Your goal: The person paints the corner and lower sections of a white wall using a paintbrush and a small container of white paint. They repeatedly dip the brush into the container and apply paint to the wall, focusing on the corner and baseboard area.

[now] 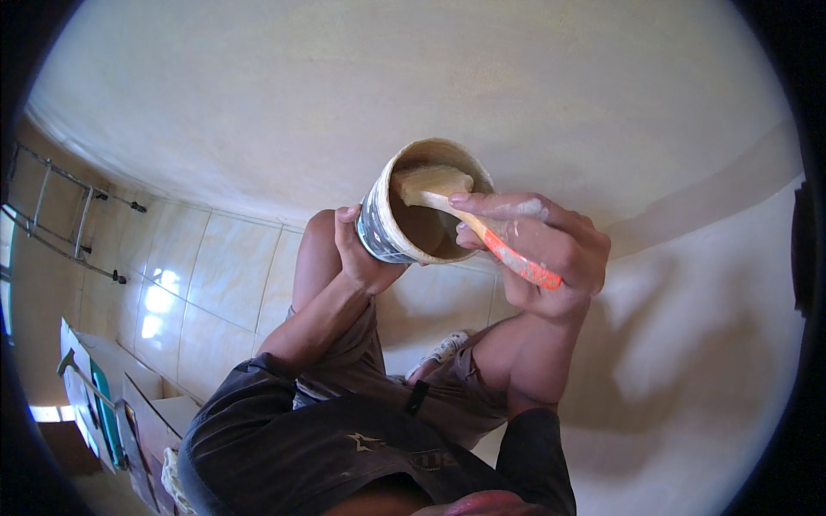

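Note:
My left hand point(368, 260) is wrapped round the lower left side of a small paint bucket point(372, 225), holding it tilted so that its mouth shows. Inside lies a thin beige-brown liquid paint point(426, 225), and pale crust coats the inner wall and rim. In my right hand point(555, 245), with pale smears on its fingers, is a paintbrush point(521, 262) with an orange and whitish handle, gripped between thumb and fingers. Its paint-coated bristles are within the bucket's mouth, near the far inner wall. The bucket's bottom is hidden.
A pale wall point(258, 103) rises just beyond the bucket, with a darker band at the right. Glossy tiles point(228, 275) cover the floor. At far left stands a metal frame like a ladder point(39, 202); boards point(155, 413) lean at lower left. My bent knees are below the bucket.

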`<state>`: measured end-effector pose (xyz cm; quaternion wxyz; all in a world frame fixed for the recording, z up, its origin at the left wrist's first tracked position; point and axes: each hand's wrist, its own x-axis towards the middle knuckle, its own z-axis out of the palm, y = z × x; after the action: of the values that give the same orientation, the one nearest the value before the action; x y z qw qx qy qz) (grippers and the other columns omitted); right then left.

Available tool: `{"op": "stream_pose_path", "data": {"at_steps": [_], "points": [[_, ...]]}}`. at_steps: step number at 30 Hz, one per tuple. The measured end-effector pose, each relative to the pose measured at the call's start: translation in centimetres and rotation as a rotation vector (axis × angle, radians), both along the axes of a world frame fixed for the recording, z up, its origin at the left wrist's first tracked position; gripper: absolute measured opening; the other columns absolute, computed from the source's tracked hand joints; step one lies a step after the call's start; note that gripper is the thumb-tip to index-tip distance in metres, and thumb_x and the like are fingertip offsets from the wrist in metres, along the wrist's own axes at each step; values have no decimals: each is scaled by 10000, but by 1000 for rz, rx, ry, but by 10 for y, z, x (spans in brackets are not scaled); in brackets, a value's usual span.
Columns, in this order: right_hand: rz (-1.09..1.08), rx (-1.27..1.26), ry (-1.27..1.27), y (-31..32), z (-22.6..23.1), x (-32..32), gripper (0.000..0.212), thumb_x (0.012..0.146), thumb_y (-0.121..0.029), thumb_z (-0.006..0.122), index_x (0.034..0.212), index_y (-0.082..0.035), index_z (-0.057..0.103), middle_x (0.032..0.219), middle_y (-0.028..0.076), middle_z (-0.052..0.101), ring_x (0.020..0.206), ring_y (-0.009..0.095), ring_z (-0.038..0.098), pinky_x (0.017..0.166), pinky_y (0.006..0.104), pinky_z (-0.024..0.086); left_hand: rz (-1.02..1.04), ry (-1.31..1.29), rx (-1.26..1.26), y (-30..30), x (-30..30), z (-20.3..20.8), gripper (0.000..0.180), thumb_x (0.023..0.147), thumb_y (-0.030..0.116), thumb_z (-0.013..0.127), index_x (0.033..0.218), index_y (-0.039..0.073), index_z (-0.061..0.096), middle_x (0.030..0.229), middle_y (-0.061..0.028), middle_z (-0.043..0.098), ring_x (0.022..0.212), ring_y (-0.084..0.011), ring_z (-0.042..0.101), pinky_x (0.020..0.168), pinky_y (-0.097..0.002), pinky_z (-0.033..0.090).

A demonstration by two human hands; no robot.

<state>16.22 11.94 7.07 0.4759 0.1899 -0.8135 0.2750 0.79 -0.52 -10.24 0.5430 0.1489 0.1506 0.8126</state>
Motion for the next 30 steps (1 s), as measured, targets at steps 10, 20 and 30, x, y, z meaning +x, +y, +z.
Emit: {"op": "stream_pose_path", "data": {"at_steps": [10, 20, 30], "points": [[36, -128, 115, -11, 3, 17, 334, 840, 121, 724, 1040, 7, 483, 905, 363, 702, 673, 365, 737, 584, 392, 638, -2, -75, 2, -2, -6, 8, 861, 837, 738, 436, 1475, 164, 509, 1363, -126, 604, 1083, -324, 632, 681, -470, 501], [10, -304, -25, -7, -3, 28, 430, 825, 129, 755, 1062, -21, 430, 880, 338, 716, 792, 363, 761, 712, 427, 632, 5, -95, 89, -1, -12, -9, 935, 823, 786, 425, 1490, 135, 490, 1438, -131, 550, 1244, -341, 571, 849, -524, 501], [82, -506, 138, -21, 2, 20, 363, 810, 70, 657, 1022, -79, 402, 848, 248, 706, 789, 310, 725, 713, 389, 509, 171, 230, -184, -8, -2, 24, 792, 887, 603, 532, 1436, 32, 542, 1415, -186, 579, 1272, -351, 575, 1050, -512, 493]]}}
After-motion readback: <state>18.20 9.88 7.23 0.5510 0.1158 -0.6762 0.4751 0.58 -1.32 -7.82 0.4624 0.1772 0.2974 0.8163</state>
